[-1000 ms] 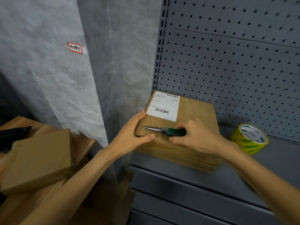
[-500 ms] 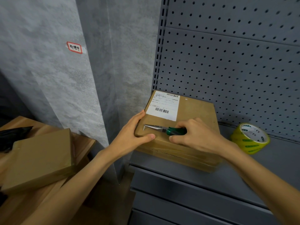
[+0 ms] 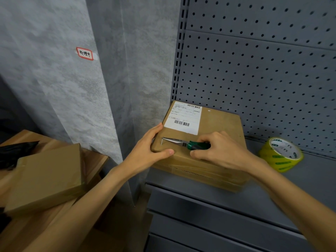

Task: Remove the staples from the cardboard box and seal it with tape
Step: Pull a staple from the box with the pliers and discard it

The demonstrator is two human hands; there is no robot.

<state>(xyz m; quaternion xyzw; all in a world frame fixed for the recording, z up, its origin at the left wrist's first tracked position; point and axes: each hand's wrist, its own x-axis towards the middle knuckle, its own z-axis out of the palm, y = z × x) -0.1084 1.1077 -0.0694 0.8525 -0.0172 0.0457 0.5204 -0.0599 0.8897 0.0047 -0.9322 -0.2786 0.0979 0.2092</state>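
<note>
Head view:
- Cardboard box flat on grey shelf, against pegboard.
- Left hand clamped over box's near-left corner.
- Right hand closed around green-handled pliers, tips at a staple on the lid.
- Tape roll just right of box, apart.

A flat brown cardboard box lies closed on the grey shelf, a white shipping label at its far left; a staple stands near its left edge; a yellow-green tape roll rests tilted to the right, well apart.
</note>
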